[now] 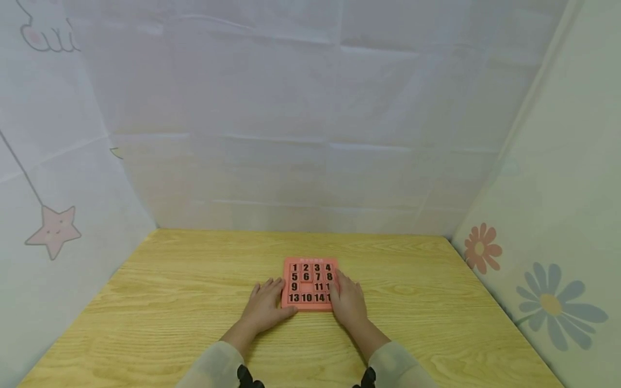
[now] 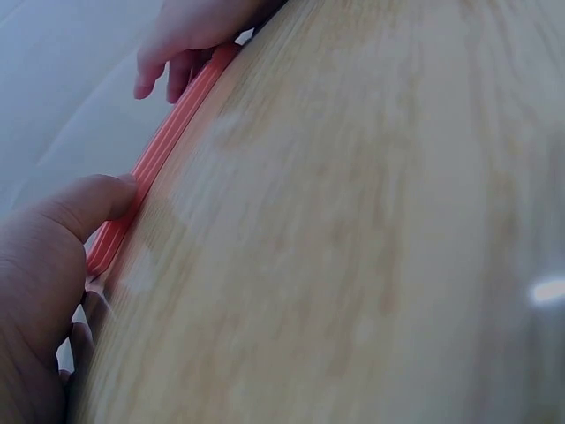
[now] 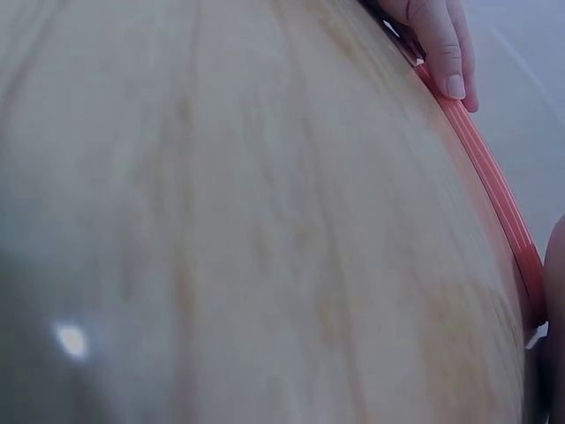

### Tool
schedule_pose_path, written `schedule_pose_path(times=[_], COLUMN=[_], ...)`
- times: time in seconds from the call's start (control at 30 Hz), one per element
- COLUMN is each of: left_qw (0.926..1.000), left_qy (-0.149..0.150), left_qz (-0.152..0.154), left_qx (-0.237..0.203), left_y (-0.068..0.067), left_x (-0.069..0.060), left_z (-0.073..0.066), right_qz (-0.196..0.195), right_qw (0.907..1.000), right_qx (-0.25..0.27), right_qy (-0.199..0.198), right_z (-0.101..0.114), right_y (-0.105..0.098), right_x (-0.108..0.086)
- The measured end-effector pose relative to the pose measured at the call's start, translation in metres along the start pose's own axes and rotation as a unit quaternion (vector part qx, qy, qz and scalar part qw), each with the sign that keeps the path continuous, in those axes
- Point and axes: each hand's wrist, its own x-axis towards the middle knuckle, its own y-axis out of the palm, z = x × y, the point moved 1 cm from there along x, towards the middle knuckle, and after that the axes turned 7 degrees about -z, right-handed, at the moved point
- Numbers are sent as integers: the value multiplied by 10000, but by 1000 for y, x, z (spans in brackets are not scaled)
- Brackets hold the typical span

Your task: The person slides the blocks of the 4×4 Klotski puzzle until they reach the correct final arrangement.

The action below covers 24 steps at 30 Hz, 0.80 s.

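A pink number slide puzzle (image 1: pixel 310 285) lies flat on the wooden table in the head view, its black-numbered tiles facing up. One gap shows in the third row, between the 9 and 11 tiles. My left hand (image 1: pixel 264 306) holds the puzzle's left side, thumb at the near left corner and fingers along the edge. At the opposite side, my right hand (image 1: pixel 350 302) grips the right edge, its thumb over the lower right tiles and partly hiding their numbers. Both wrist views show the puzzle's pink side edge (image 2: pixel 168 141) low against the tabletop.
The yellow wood-grain table (image 1: pixel 194 280) reaches back to a pale cloth backdrop (image 1: pixel 301 161). Cloth walls stand on both sides, with a printed star (image 1: pixel 54 231) at left and printed flowers (image 1: pixel 550 305) at right.
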Motion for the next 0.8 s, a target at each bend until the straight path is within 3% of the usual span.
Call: schedule_pose_path(times=[0.27, 0.5, 0.8], left_qw=[10000, 9999, 9998], left_qy=[-7, -5, 59], left_qz=[-53, -65, -97], left_qx=[38, 129, 165], left_y=[1, 3, 2], left_x=[1, 1, 2], left_z=[1, 1, 0], right_qz=[465, 867, 1030], right_qw=[9979, 9960, 9944], right_qx=[-70, 25, -11], right_qy=[-453, -218, -249], right_z=[-3, -1, 0], right_y=[-2, -3, -4], right_x=[-1, -3, -6])
